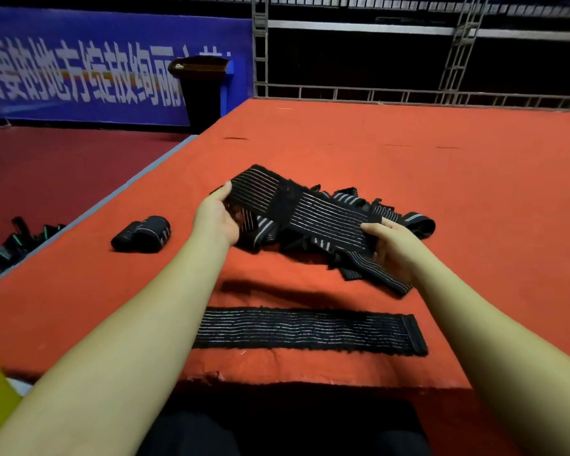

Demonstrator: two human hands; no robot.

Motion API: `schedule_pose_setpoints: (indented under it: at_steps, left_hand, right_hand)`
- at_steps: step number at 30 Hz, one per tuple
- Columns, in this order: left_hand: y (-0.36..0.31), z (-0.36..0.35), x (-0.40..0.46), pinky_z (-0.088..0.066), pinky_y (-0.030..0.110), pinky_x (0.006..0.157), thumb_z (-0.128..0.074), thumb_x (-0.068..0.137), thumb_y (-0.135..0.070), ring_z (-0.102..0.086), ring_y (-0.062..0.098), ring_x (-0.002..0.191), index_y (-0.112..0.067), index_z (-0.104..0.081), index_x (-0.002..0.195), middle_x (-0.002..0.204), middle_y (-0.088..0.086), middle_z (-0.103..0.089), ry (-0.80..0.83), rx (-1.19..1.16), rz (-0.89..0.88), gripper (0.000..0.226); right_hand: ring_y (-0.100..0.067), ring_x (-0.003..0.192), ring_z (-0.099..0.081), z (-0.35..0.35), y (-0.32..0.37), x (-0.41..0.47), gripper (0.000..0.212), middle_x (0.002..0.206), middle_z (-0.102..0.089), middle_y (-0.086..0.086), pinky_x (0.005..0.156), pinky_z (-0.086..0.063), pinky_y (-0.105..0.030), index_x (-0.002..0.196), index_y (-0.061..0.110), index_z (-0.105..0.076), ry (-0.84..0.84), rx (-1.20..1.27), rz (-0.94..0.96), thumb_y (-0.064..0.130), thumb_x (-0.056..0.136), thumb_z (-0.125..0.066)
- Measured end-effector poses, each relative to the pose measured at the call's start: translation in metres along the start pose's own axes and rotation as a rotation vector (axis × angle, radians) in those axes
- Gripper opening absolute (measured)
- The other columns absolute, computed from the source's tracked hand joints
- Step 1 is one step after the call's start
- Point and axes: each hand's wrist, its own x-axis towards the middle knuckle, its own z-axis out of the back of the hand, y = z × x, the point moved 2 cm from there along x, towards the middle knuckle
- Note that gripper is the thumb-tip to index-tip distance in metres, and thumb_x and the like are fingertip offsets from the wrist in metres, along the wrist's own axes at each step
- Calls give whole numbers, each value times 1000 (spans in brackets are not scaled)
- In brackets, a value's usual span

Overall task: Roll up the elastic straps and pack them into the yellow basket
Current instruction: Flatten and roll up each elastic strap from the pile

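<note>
I hold the strap (pixel 297 212) taut above the pile (pixel 359 245) on the red table (pixel 408 159), left hand (pixel 216 215) gripping its far-left end and right hand (pixel 392 248) its near-right end, so I should lay its long axis flat before rolling tightly from one end.

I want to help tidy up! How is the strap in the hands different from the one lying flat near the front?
The held strap is lifted above the pile of straps, gripped at each end by the left hand and the right hand; the flat strap lies untouched on the red cloth. The held strap slants and has a dark band across it; the flat strap lies straight. Both are black with thin pale stripes, and unrolled.
</note>
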Motion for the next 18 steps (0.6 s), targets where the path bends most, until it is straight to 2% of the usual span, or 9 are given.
schedule_pose_setpoints:
  at_steps: [3,5,9,10,13,15,16,18]
  left_hand:
    - [-1,18,-4,-54,29,59,-52,96,-12,-69,17,63,-11,-63,88,70,1,-72,-55,8,-31,14]
    - [-2,31,-5,-43,25,57,-54,95,-12,-62,10,63,-17,-61,86,61,-9,-69,-117,39,-50,12]
    - [-6,59,-5,-33,26,62,-57,93,-14,-55,9,68,-21,-59,83,79,-11,-65,-233,79,-73,12]
    - [-6,67,-6,-33,26,60,-58,93,-15,-53,9,67,-22,-59,83,80,-10,-63,-268,112,-86,12]
    - [-8,89,-10,-29,23,52,-62,90,-18,-44,10,61,-23,-59,81,77,-7,-57,-351,273,-105,11]
    - [-7,102,-14,-28,22,48,-62,89,-19,-39,9,58,-24,-59,80,76,-6,-53,-347,387,-103,10]
    - [-6,109,-16,-27,21,46,-61,90,-18,-37,9,56,-24,-60,82,77,-6,-52,-327,438,-106,10]
    - [-7,123,-20,-26,20,45,-60,91,-16,-36,8,55,-24,-64,90,76,-7,-54,-274,550,-128,9]
  right_hand:
    - [-18,86,-72,12,-7,-7,17,99,-75,-8,67,-58,-25,107,9,-64,-12,12,-26,5,99,-49]
    - [-18,87,-72,19,-13,-12,18,99,-75,-8,68,-58,-25,108,8,-64,-24,19,-45,5,100,-48]
    - [-10,83,-72,33,-25,-22,19,98,-74,-2,64,-57,-23,109,15,-66,-116,-10,-86,10,99,-51]
    - [-11,86,-71,37,-27,-25,19,101,-74,-1,67,-57,-25,109,17,-67,-138,-31,-89,13,99,-52]
    - [-21,102,-66,51,-35,-30,21,117,-71,-6,91,-53,-37,116,18,-67,-181,-111,-84,20,98,-56]
    - [-21,103,-66,61,-37,-34,19,118,-71,-5,96,-48,-41,112,23,-69,-214,-235,-67,26,96,-61]
    - [-20,101,-66,65,-37,-38,17,114,-72,0,95,-48,-40,109,28,-71,-235,-322,-57,30,94,-63]
    - [-19,84,-59,72,-36,-46,11,95,-71,7,80,-46,-36,100,37,-71,-273,-547,-57,39,92,-64]
